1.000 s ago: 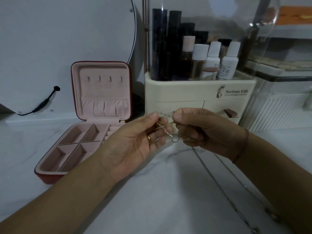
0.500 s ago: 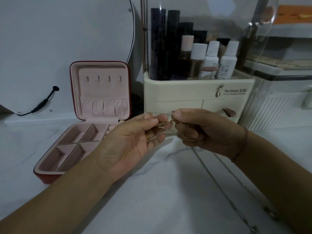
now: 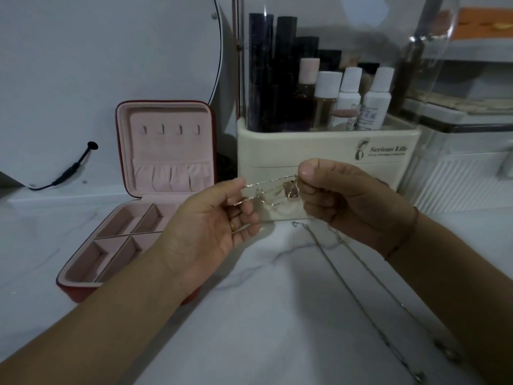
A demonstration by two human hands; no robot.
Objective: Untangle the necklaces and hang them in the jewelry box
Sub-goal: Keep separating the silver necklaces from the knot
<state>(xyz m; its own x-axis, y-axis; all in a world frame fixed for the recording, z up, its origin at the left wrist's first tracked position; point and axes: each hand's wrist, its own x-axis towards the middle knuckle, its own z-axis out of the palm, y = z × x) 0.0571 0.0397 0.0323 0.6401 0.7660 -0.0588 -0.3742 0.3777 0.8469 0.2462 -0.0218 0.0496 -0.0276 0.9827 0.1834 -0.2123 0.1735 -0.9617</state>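
a: where are the necklaces just now?
b: the gold necklaces (image 3: 273,191) are up in the air, a thin tangle stretched between the two hands, above the worktop (image 3: 249,315) and in front of the cream organizer (image 3: 319,151). a small knot sits at the right end of the tangle. it is too fine to tell how many strands cross there.
a: and the grip?
b: the left hand (image 3: 211,226) pinches the left end between thumb and forefinger, palm turned to the camera. its other fingers (image 3: 247,215) are loosely curled beneath the chain. the right hand (image 3: 347,201) pinches the knotted end, thumb on top and fingers folded under.
a: anything on the hands?
b: a gold ring (image 3: 232,226) on the left one, a thin red thread (image 3: 408,237) round the right wrist.
a: any other chain?
b: a silver chain (image 3: 358,298) lies on the worktop under the right hand and runs to the near right edge. i cannot tell if it joins the tangle.
a: the jewelry box?
b: the jewelry box (image 3: 163,151) stands open to the left, well apart from the tangle, its lid upright. there are four small hooks (image 3: 170,130) in the lid, nothing on them, with a gathered pocket (image 3: 170,176) below. the pink compartments (image 3: 111,245) in the base are partly hidden by the left forearm.
a: behind all that?
b: bottles (image 3: 347,98) and dark tubes (image 3: 261,70) stand in the organizer. a round mirror (image 3: 111,65) leans at the back left, with a black cable (image 3: 69,173) plugged into it.
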